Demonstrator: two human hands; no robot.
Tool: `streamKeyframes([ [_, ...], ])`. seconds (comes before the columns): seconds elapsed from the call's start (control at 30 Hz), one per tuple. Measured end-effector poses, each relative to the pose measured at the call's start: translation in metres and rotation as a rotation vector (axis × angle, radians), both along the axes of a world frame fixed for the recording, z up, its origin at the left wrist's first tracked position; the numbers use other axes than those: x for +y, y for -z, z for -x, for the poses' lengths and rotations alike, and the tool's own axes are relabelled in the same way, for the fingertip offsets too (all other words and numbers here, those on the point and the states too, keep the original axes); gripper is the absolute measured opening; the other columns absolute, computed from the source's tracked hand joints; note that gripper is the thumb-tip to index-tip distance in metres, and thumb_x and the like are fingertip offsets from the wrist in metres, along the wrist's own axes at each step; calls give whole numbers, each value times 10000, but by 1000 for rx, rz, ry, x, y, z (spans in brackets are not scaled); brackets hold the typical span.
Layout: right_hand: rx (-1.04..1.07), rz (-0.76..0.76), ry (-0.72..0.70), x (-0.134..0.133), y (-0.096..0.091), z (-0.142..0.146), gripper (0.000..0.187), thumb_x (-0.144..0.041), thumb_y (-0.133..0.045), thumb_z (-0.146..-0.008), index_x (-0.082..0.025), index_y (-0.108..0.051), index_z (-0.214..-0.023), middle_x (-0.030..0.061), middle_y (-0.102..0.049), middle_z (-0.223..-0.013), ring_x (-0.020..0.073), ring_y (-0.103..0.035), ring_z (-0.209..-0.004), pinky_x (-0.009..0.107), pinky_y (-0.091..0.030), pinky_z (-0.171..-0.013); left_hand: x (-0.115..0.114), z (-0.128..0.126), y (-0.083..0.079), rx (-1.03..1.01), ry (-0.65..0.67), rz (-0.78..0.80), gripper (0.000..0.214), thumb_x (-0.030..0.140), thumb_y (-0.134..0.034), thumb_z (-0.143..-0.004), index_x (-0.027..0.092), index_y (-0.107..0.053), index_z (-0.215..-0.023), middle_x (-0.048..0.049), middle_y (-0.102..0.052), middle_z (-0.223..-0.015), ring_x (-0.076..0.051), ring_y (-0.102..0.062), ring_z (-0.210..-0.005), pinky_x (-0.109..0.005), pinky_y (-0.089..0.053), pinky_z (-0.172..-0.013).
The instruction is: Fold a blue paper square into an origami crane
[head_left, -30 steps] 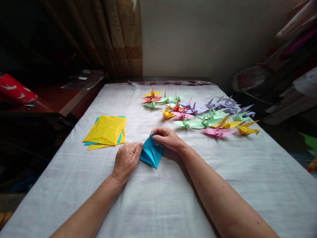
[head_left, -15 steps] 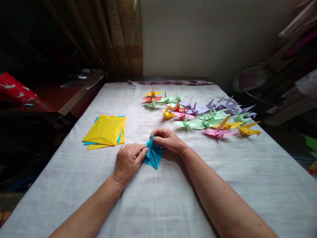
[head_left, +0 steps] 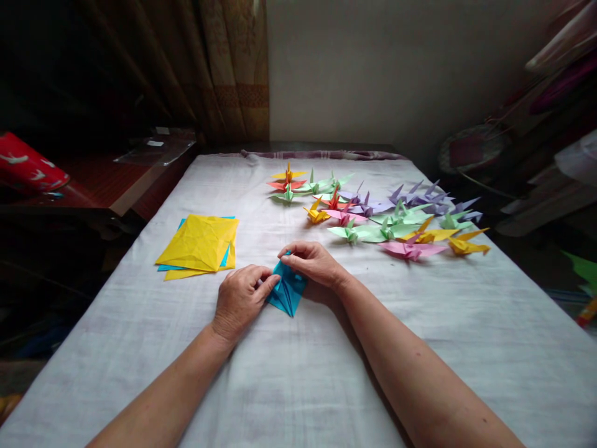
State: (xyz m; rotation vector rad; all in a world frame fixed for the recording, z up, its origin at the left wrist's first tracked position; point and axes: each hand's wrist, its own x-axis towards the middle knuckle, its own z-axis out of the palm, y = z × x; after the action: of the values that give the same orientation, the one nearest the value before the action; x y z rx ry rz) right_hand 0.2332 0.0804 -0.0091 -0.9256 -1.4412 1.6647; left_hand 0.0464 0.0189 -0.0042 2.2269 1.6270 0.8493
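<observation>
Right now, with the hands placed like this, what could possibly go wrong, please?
The blue paper might crease off line, since the left hand and right hand both press near its upper part. The loose, uneven stack of yellow and blue sheets lies just beyond the left hand, so a nudge could scatter it. The nearest green paper crane sits beyond the right hand and could perhaps be knocked.

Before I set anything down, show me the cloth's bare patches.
White cloth lies bare between the left forearm and right forearm, between the paper stack and folded cranes, and right of the right forearm, nearer than the cranes. Crowded: among the cranes, and at centre, where the left hand and right hand hold the blue paper.
</observation>
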Motion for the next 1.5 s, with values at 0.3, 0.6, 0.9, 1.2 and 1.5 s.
streamKeyframes([
  [0.3,99,11,-12,0,-5,-7,370,-499,-815,-641,-170,-698,-763,-11,-620,-704,98,-512,-622,218,-398,-573,-4,2,4,-111,1,58,374,420,-632,-874,261,-649,-1211,-5,-751,-828,-162,-687,-719,-248,-503,-665],
  [0.6,133,9,-109,-2,-9,-10,285,-421,-834,-639,-169,-718,-704,22,-653,-818,94,-519,-618,218,-414,-550,-4,-1,2,29,-69,-61,284,358,-655,-871,250,-691,-1131,3,-739,-752,-159,-669,-669,-253,-475,-672],
  [0.9,148,64,-34,-1,-1,-11,321,-451,-814,-664,-163,-699,-747,-3,-641,-695,47,-418,-473,182,-254,-420,-4,4,2,-84,79,15,322,342,-517,-929,225,-667,-1189,-50,-766,-1022,-172,-703,-830,-271,-530,-770],
  [1.2,193,149,-14,-2,0,-2,393,-505,-823,-643,-164,-670,-763,-18,-632,-597,54,-461,-468,172,-323,-444,-3,0,5,-169,24,92,325,306,-598,-886,244,-659,-1199,-18,-775,-949,-172,-720,-810,-257,-541,-743],
  [1.5,165,78,37,-4,-3,1,373,-494,-815,-652,-157,-682,-743,-37,-575,-551,50,-420,-457,178,-263,-426,-3,-4,1,-98,-69,107,313,240,-607,-854,250,-683,-1157,6,-743,-806,-152,-679,-707,-221,-489,-631],
])
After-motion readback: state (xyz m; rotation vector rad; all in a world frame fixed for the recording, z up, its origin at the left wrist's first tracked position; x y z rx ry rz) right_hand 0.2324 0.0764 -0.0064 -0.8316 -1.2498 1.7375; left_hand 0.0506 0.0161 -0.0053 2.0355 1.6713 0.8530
